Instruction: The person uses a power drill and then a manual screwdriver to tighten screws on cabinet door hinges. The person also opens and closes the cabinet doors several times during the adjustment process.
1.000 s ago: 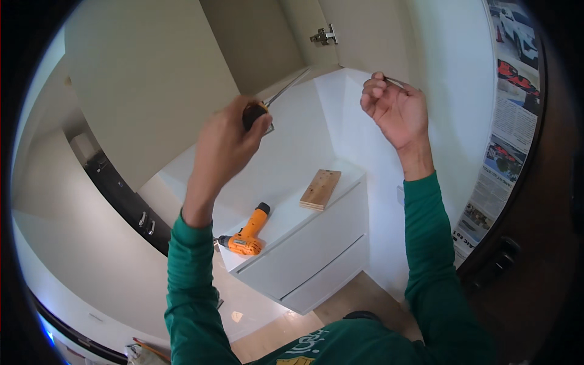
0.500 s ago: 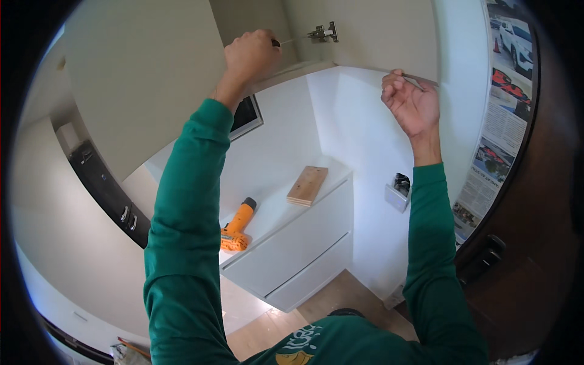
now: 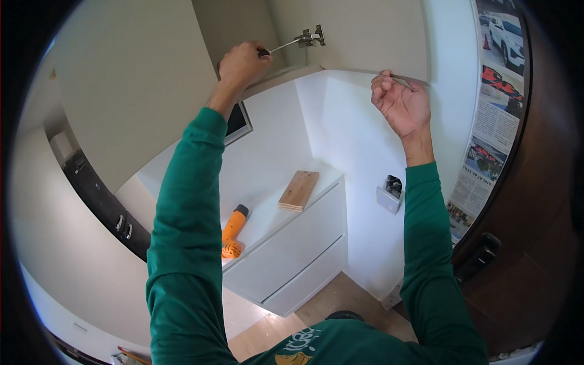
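My left hand [image 3: 241, 67] is raised and closed round the dark handle of a screwdriver [image 3: 283, 46]. Its thin shaft slants up to the right, and the tip meets a metal cabinet hinge [image 3: 311, 38]. That hinge is fixed to the inner face of a beige cabinet door [image 3: 377, 36]. At the door's lower edge, near its right corner, my right hand [image 3: 403, 108] is turned palm toward me. Its fingers are curled and grip the edge; part of the contact is hidden.
Below stands a white drawer cabinet [image 3: 298, 243] bearing a wooden board [image 3: 298, 190] and an orange power tool [image 3: 233, 231]. An open wall box [image 3: 390, 193] sits beside my right forearm. A dark door [image 3: 523, 255] and newspaper sheets [image 3: 490, 121] line the right side.
The whole view has shifted slightly. My left hand sits a little lower relative to the hinge, and the screwdriver shaft shows more clearly at a steeper slant. My right hand stays at the door edge.
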Action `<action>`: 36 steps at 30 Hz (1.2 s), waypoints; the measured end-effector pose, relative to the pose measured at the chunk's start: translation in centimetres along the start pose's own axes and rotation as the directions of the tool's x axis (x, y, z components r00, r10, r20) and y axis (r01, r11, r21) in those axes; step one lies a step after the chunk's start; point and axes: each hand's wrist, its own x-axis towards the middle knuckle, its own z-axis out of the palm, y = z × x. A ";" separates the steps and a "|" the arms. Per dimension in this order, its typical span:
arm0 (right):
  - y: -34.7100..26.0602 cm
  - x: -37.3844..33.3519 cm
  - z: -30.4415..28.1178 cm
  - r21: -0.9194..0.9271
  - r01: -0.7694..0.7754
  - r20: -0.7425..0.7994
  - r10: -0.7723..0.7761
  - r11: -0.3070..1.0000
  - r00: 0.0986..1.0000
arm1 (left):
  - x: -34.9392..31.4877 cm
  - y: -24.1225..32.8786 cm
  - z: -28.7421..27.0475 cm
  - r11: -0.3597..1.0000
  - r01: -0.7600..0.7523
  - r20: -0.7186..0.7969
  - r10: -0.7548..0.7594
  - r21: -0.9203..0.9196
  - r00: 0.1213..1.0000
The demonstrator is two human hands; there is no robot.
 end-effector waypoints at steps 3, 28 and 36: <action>0.2 0.1 -0.3 0.005 0.013 0.011 -0.013 1.000 1.000 | -0.2 -0.3 0.1 1.000 -0.017 -0.024 0.017 -0.004 1.000; -0.6 0.4 -1.1 0.027 0.007 0.035 -0.008 1.000 0.999 | -1.3 -1.3 1.2 0.990 -0.129 -0.112 0.122 -0.058 0.986; -0.7 0.3 -1.2 0.032 0.022 0.022 -0.023 0.999 0.999 | -1.1 -1.3 1.0 0.985 -0.156 -0.111 0.147 -0.073 0.983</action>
